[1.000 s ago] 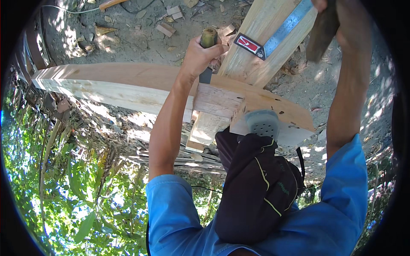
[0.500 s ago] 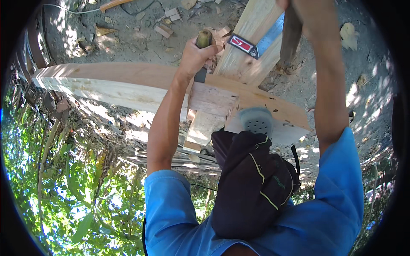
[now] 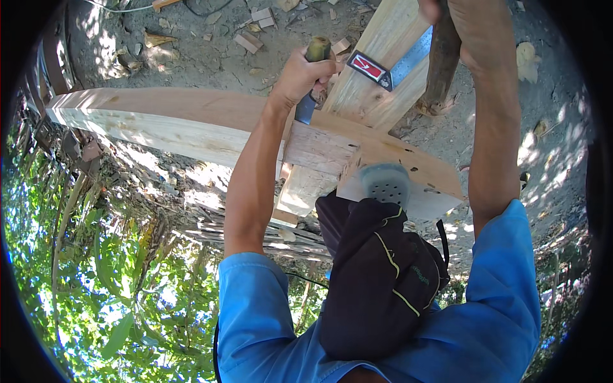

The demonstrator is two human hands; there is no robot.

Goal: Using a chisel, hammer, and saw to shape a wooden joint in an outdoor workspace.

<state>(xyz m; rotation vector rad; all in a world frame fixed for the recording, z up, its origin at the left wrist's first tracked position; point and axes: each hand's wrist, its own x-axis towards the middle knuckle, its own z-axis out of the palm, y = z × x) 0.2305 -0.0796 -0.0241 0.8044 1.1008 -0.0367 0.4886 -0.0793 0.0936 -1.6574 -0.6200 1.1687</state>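
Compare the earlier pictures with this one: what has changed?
The right hand has swung the wooden club leftward since the first picture, closer to the chisel, whose handle tips slightly rightward. Nothing was taken up or let go; the left hand still grips the chisel. The square on the board and the shoe on the beam stayed put.

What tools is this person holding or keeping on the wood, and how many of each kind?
Chisel, in the left hand: 1
Wooden club, in the right hand: 1
Metal-bladed square, lying on the pale plank: 1
Total: 3
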